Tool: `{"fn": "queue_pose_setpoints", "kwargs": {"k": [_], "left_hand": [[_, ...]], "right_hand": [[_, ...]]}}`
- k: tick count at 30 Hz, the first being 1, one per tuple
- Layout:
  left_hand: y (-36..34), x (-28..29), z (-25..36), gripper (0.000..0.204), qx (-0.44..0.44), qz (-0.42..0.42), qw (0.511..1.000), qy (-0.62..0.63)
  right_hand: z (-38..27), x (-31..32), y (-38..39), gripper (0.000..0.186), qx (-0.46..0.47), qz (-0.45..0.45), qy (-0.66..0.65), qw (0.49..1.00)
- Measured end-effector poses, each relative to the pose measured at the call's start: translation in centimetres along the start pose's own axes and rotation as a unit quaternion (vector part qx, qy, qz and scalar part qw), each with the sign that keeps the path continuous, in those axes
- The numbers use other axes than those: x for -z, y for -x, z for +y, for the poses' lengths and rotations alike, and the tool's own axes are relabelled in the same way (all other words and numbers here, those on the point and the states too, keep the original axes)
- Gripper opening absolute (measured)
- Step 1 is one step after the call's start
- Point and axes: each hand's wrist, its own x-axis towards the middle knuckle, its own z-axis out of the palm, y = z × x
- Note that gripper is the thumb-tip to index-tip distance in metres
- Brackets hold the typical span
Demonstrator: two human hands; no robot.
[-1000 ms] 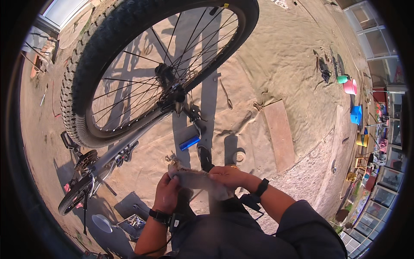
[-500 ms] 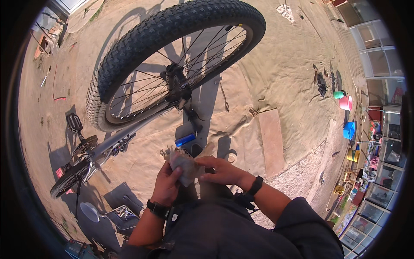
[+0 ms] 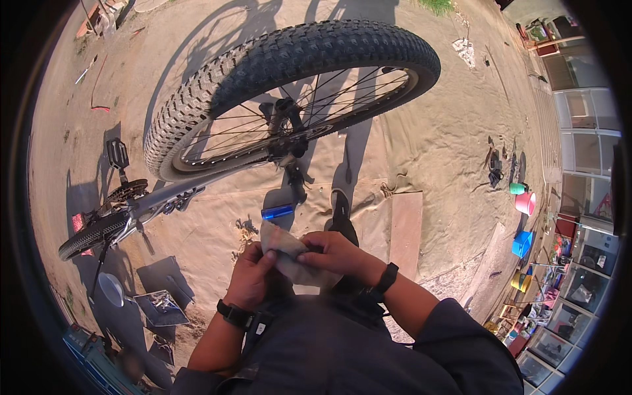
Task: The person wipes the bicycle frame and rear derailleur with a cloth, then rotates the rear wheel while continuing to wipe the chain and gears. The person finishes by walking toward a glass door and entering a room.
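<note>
My left hand (image 3: 251, 275) and my right hand (image 3: 337, 254) both grip a pale, crumpled cloth (image 3: 283, 245), fingers closed on it, low in front of my body. Just beyond the cloth a blue cylinder (image 3: 276, 212) lies on the ground. A large bicycle wheel (image 3: 251, 59) with a knobby tire fills the upper middle, joined to a silver-grey frame (image 3: 158, 203) that runs down to the left, with a pedal (image 3: 118, 155) sticking up. My dark shoe (image 3: 341, 207) shows right of the cylinder.
A tray of small metal items (image 3: 160, 307) and a white basin (image 3: 111, 290) are at lower left. A flat board (image 3: 405, 234) lies to the right. Colored buckets (image 3: 524, 203), a blue bin (image 3: 522, 244) and glazed panels line the far right.
My hands have shifted the cloth about, folding it from a stretched strip into a bunch. The view has shifted, so the wheel appears flatter and farther right. My right shoe now shows farther forward.
</note>
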Motion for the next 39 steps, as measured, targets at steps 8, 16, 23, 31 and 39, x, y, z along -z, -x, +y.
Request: {"fn": "queue_pose_setpoints", "kwargs": {"k": [8, 16, 23, 31, 39], "left_hand": [[-3.3, -8.8, -4.0, 0.019, -0.084, 0.09, 0.991, 0.052], [-5.9, -15.6, -7.7, 0.017, -0.181, 0.13, 0.97, 0.098], [-6.0, -16.7, -8.8, 0.023, -0.175, 0.153, 0.965, 0.118], [-7.6, -16.3, -9.4, 0.017, -0.182, 0.141, 0.967, 0.109], [-8.5, -17.6, -11.7, 0.033, -0.233, 0.172, 0.952, 0.099]], "right_hand": [[0.5, 10.2, 0.4, 0.03, -0.028, -0.102, -0.037, 0.994], [0.6, 17.4, 0.7, 0.025, -0.058, -0.155, 0.013, 0.986], [-0.2, 19.7, -0.1, 0.021, -0.057, -0.13, -0.015, 0.99], [-1.6, 20.5, -0.9, 0.03, -0.146, -0.147, 0.003, 0.978], [-3.6, 22.5, -3.1, 0.029, -0.019, -0.262, 0.118, 0.958]]}}
